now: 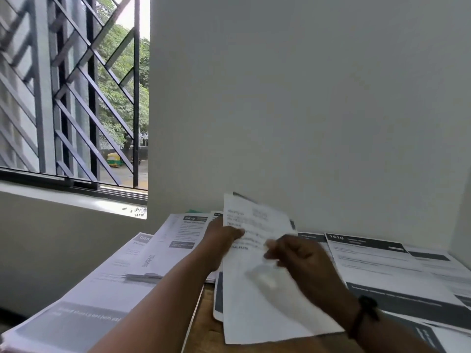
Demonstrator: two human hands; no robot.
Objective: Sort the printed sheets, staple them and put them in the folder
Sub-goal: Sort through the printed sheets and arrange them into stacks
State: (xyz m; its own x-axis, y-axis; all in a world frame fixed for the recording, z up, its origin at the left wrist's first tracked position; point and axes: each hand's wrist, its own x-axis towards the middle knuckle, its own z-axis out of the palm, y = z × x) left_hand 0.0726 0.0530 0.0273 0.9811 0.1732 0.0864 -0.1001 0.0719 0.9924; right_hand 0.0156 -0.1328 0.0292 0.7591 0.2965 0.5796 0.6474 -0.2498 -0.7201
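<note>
Left grip (224,238) pinching printed sheets (254,276) at their left edge, right grip (293,253) curled on their face

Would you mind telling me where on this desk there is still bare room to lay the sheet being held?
Only a narrow wooden strip of the desk shows bare, bordered by the left stack and the held sheet. The right side is crowded with overlapping printouts, and the back is covered by more sheets. Left hand and right hand hold the sheet.
</note>
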